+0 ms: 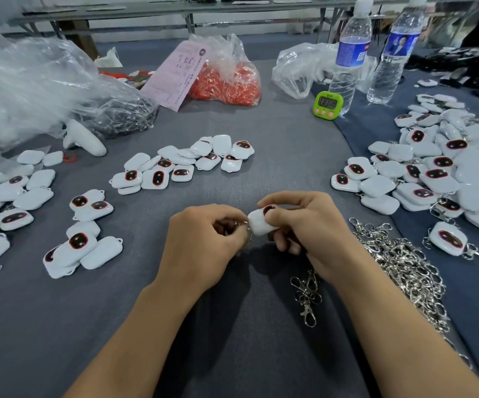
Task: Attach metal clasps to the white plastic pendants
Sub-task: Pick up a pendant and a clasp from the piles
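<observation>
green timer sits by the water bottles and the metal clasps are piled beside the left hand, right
No: the head view shows the metal clasps piled beside the right hand, not the left. The green timer does sit by the water bottles.

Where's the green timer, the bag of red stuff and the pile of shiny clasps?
green timer (327, 106): head view, middle of its front.
bag of red stuff (227, 83): head view, red bulge at its middle.
pile of clasps (402, 262): head view, middle of the heap.
</observation>
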The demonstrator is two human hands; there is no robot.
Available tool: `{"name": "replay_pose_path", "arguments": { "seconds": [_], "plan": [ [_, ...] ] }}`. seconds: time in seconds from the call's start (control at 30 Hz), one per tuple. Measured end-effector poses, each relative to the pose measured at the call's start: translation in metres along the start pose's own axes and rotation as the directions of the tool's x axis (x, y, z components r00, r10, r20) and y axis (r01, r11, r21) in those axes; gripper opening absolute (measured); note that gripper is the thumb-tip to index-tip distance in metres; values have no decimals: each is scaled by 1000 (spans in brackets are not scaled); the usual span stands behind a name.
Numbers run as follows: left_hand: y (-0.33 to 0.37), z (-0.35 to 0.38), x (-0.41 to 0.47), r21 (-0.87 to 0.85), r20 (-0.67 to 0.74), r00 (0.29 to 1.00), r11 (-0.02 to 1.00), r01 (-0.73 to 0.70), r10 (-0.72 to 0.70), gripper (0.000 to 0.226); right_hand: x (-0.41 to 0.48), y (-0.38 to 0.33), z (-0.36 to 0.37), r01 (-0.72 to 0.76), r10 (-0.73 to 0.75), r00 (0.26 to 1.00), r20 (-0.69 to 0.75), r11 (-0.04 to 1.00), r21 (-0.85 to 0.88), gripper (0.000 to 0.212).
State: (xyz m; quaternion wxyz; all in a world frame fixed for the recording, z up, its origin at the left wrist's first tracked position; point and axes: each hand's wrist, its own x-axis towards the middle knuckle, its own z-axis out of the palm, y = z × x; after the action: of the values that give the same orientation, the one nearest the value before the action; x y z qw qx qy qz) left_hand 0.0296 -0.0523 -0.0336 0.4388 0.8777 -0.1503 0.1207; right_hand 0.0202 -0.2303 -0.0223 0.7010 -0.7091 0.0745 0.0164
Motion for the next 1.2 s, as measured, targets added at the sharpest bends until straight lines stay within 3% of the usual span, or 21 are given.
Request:
{"name": "replay_pose_path", "arguments": {
  "seconds": [0.1, 0.2, 0.4, 0.5, 0.63, 0.7, 0.8, 0.9, 0.97, 1.1, 1.2],
  "plan": [
    [0, -1, 4, -181, 27, 998, 982, 59, -55, 23, 0, -5, -3, -80, 79, 997, 13, 985, 150, 17],
    [-2, -3, 8, -293, 72, 995, 952, 87, -68, 18, -1, -8, -5, -149, 146, 989, 31, 960, 239, 18],
    [-1, -4, 10, -395, 159, 985, 909, 130, -72, 9, -1, -8, -5, -186, 164, 982, 96, 932, 311, 21],
    [-1, -8, 9, -296, 174, 985, 953, 64, -12, 13, -2, -6, -6, -200, 171, 978, 117, 927, 318, 20],
    [2, -8, 5, -124, 78, 995, 991, -57, 67, 9, -1, -4, -3, -213, 187, 977, 104, 907, 362, 19],
    [4, -3, 4, -236, 42, 999, 971, 39, -30, 7, 1, -4, -1, -226, 196, 974, 114, 878, 421, 20],
    [8, 1, 7, -485, 204, 947, 815, 317, -247, 10, 2, -3, 1, -236, 201, 972, 126, 862, 448, 20],
    [9, 1, 7, -498, 309, 916, 777, 386, -257, 16, 1, -2, 2, -227, 196, 974, 115, 858, 461, 20],
    [7, -1, 7, -434, 295, 931, 838, 332, -216, 16, 1, -2, 3, -209, 189, 978, 90, 868, 451, 21],
    [4, -4, 5, -169, 157, 987, 984, 60, -33, 14, 1, -1, 4, -166, 160, 986, 46, 908, 384, 21],
    [3, -3, 2, 180, 82, 987, 972, -150, 137, 28, -1, 0, 8, -80, 83, 997, 3, 954, 289, 17]
  ]
}}
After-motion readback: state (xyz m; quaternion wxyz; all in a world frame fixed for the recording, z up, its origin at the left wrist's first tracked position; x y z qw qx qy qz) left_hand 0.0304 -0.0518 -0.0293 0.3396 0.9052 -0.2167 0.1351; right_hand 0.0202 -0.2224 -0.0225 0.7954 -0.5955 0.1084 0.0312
